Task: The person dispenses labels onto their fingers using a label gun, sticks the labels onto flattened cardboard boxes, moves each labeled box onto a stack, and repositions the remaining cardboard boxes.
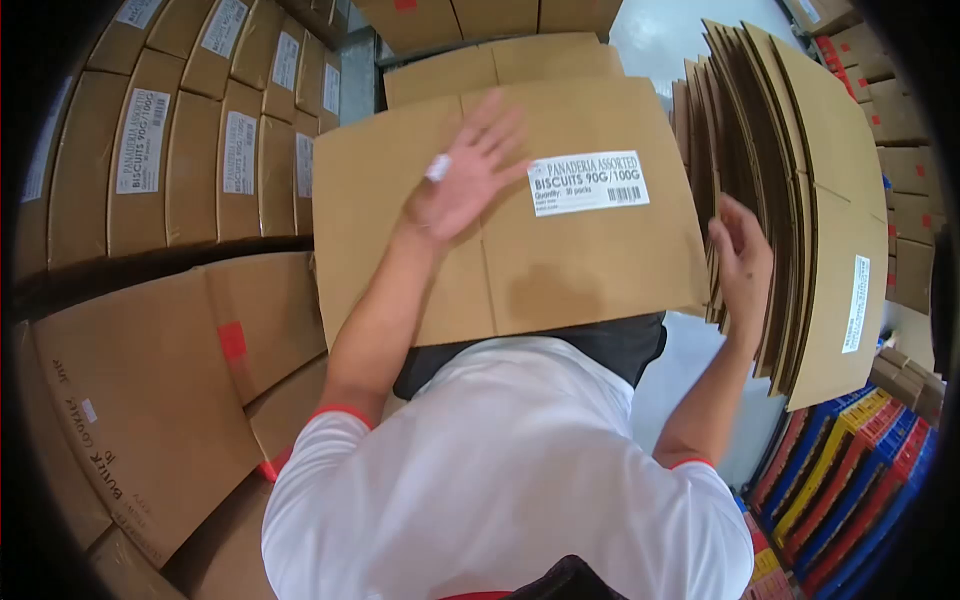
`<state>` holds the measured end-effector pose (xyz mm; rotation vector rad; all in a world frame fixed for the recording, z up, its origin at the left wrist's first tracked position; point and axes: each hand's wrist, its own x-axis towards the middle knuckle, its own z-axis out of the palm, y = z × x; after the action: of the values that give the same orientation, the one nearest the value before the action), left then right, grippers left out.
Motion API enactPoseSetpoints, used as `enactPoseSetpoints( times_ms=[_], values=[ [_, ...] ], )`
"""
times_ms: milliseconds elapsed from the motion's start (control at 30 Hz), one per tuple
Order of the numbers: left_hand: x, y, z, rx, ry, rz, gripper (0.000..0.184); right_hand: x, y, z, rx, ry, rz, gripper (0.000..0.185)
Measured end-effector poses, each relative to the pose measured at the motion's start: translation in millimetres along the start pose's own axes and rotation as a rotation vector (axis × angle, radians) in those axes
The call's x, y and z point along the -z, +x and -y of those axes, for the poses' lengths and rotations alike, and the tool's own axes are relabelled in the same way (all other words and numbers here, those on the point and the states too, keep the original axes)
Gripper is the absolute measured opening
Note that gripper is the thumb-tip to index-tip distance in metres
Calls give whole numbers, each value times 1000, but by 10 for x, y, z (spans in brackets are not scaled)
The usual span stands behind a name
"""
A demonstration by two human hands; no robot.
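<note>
A flat cardboard carton (580,265) lies across the front of my body, with a white printed label (588,183) reading "Panaderia Assorted Biscuits 90G/100G". Over its left half is my left hand (465,180), fingers spread; whether it presses on the board I cannot tell. A small white piece (438,168) sits at the outer edge of that hand, its kind unclear. Just beyond the carton's right edge, my right hand (745,262) is held up with fingers loosely bent and apart, nothing visible in it. Beside it, several flattened cartons (840,230) stand on edge.
Labelled boxes (145,140) are stacked at the left. A large closed box (140,370) with handwriting and red tape is nearer on that side. More cartons (490,20) stand at the back. Blue, red and yellow crates (850,470) are piled at the lower right.
</note>
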<state>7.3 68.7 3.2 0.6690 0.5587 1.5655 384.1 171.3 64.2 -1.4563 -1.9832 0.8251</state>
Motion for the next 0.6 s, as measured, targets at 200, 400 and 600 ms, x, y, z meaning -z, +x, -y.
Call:
enactPoseSetpoints(
  times_ms=[200, 400, 600],
  values=[
    [-439, 54, 390, 167, -118, 126, 143, -811, -43, 1183, -7, 846, 486, 29],
    [-426, -66, 239, 202, -83, 107, 141, -1182, 49, 1294, -4, 944, 688, 29],
    [-376, -53, 171, 185, -40, 121, 138, -1274, 110, 1366, 3, 900, 679, 19]
  ],
)
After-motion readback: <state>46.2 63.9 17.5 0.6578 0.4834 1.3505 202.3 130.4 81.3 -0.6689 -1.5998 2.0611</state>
